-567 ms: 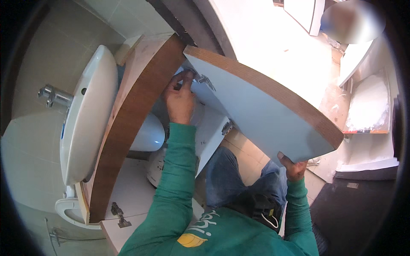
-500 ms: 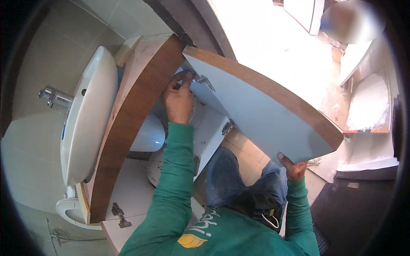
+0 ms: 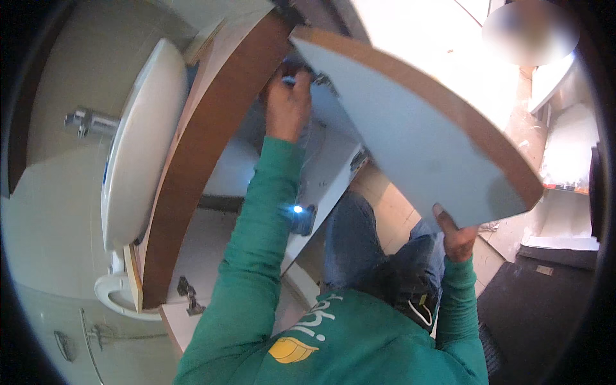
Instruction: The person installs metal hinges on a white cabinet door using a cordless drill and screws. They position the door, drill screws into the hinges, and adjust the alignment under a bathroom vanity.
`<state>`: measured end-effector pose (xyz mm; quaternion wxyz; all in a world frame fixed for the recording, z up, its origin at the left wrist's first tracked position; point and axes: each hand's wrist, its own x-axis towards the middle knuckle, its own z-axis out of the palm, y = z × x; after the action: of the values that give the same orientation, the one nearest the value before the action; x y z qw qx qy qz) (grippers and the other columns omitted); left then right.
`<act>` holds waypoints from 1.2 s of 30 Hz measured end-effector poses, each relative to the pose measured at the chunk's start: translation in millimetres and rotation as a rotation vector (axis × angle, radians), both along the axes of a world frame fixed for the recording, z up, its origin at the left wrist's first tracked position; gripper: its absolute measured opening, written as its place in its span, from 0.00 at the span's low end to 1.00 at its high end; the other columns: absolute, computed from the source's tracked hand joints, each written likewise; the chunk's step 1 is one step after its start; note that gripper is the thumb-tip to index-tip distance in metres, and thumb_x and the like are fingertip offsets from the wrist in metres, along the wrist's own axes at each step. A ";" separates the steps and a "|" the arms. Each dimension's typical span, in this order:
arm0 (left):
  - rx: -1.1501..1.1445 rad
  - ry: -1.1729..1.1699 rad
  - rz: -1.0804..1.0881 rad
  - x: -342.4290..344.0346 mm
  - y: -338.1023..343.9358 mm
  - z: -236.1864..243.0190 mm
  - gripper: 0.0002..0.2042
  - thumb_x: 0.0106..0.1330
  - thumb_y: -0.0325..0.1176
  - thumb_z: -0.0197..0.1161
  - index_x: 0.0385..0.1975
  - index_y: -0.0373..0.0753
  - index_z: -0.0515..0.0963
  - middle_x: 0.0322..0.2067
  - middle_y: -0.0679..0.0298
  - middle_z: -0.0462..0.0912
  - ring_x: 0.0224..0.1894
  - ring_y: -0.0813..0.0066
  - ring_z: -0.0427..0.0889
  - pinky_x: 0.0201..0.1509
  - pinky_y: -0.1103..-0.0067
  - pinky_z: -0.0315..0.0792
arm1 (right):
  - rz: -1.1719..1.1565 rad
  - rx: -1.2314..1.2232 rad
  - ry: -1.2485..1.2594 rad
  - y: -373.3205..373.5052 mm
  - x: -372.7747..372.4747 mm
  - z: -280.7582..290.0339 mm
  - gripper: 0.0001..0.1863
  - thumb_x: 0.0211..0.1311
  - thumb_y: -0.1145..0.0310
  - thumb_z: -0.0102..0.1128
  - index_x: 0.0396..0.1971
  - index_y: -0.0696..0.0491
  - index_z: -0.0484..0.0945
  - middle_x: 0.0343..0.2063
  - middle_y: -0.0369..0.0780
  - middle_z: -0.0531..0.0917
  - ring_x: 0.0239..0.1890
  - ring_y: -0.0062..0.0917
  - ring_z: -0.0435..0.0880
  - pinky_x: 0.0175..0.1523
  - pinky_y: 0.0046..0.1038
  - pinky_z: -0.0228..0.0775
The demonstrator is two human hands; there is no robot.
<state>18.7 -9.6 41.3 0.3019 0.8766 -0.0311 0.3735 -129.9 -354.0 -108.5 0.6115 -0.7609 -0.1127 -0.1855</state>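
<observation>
To my left, the chrome faucet (image 3: 93,122) juts over the white washbasin (image 3: 141,147), both already in place. Beside the basin runs the brown wooden front rail (image 3: 192,154) of the cabinet, and below it a metal hinge (image 3: 190,296) sits on a pale panel (image 3: 174,321), which I judge to be opened out.

My left hand (image 3: 287,106) reaches into the corner between rail and door, fingers curled close to the upper hinge (image 3: 323,79); they may be pinching something small, but blur and shadow keep me from telling. Under my sleeve, a bright point of light (image 3: 298,209) shines beside a dark fitting (image 3: 311,219) too smeared to name.

The lower hinge (image 3: 359,159) shows at the end of a white inner panel (image 3: 330,170). The cabinet door (image 3: 423,135) stands swung out in front of me, pale face toward me. I take both hinges to be in position, with the fastening at the upper one unsettled; my own fingers hide its joint to the frame.

Farthest right, my right hand (image 3: 459,239) grips the door's near lower corner, thumb on the pale face, other fingers hidden behind.
</observation>
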 end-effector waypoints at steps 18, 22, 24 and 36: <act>-0.133 -0.159 0.005 -175.9 -76.9 -104.9 0.13 0.60 0.31 0.70 0.39 0.33 0.74 0.37 0.50 0.74 0.41 0.50 0.75 0.48 0.63 0.71 | 0.058 0.285 0.225 -0.7 0.7 -4.8 0.22 0.60 0.70 0.70 0.54 0.60 0.78 0.49 0.43 0.81 0.52 0.32 0.79 0.61 0.35 0.70; -0.473 0.311 0.387 -297.2 -47.5 -222.4 0.18 0.60 0.40 0.75 0.36 0.36 0.73 0.33 0.56 0.75 0.40 0.57 0.75 0.44 0.66 0.72 | 0.070 0.306 0.218 3.7 0.5 -1.2 0.21 0.59 0.75 0.70 0.53 0.60 0.77 0.48 0.42 0.81 0.49 0.31 0.80 0.57 0.36 0.74; -0.620 0.486 0.785 -315.4 -19.6 -229.8 0.22 0.60 0.45 0.76 0.37 0.36 0.73 0.33 0.58 0.75 0.39 0.59 0.76 0.44 0.65 0.72 | 0.075 0.320 0.206 0.1 4.8 -6.0 0.22 0.60 0.74 0.70 0.54 0.60 0.77 0.48 0.41 0.81 0.49 0.31 0.80 0.58 0.35 0.73; -0.748 0.567 0.136 -276.6 128.1 -234.1 0.24 0.66 0.49 0.71 0.54 0.38 0.81 0.54 0.62 0.82 0.55 0.69 0.80 0.62 0.67 0.72 | 0.001 0.240 0.121 -10.6 7.7 -4.7 0.24 0.69 0.52 0.66 0.50 0.58 0.78 0.45 0.37 0.80 0.47 0.21 0.76 0.51 0.27 0.68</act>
<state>-257.9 118.5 -192.8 0.5682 0.7752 0.2467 0.1238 -122.2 -364.7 -113.1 0.7039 -0.6920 -0.0529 -0.1512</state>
